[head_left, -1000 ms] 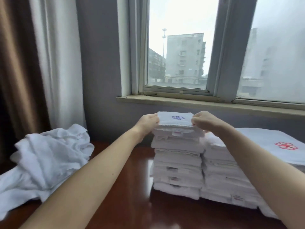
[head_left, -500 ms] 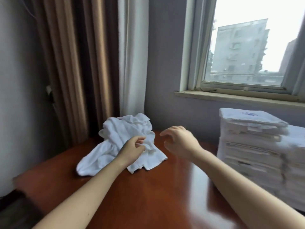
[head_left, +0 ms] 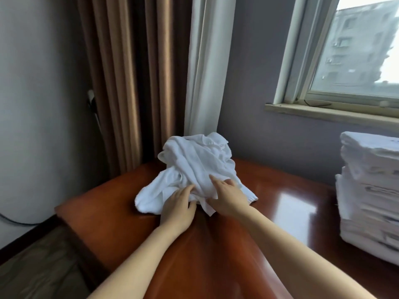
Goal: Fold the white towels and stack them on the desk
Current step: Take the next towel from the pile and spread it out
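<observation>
Right hand (head_left: 228,195) now lands on the crumpled towels (head_left: 194,165), frame centre, fingers spread flat and grasping nothing. Left hand (head_left: 178,207) sits at the heap's near edge, fingertips sunk in cloth; grip cannot be told. Folded stack (head_left: 371,190) at right edge of desk (head_left: 280,201).

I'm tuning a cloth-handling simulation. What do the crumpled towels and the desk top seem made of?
The crumpled towels look like soft white terry cotton, matte: they slump in loose folds with fuzzy edges. The desk looks like reddish-brown wood or veneer under glossy lacquer: it shows a bright, sharp reflection. Solid wood or veneer, I cannot tell.
</observation>
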Tool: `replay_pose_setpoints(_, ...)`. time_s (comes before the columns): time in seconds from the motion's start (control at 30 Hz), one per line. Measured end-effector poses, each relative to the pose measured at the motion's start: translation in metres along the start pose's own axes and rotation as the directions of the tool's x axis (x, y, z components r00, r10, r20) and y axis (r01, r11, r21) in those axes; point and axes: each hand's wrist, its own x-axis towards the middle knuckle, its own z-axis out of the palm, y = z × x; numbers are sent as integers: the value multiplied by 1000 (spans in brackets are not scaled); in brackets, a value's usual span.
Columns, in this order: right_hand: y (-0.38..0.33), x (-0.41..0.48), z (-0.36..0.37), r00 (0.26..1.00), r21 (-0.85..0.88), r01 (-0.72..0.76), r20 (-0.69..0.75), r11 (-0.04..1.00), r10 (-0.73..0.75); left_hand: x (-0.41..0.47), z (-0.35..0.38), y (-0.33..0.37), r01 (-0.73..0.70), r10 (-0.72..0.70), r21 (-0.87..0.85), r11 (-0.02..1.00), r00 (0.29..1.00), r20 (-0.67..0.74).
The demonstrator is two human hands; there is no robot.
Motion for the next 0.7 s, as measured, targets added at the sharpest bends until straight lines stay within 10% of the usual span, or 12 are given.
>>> replay_pose_setpoints(0.3,-10,18,3,980,-75,-50,-198,996,34,0,6,0,-102,113,108,989,989,-99)
replay_pose_setpoints(0.53,-17,-30,-57,891,538,137,-434,832,134,-1,-16,29,-220,215,19,975,925,-313)
replay_pose_setpoints(0.7,-10,-81,-105,822,667,232,-524,708,224,1,-32,87,-421,419,63,905,854,-308)
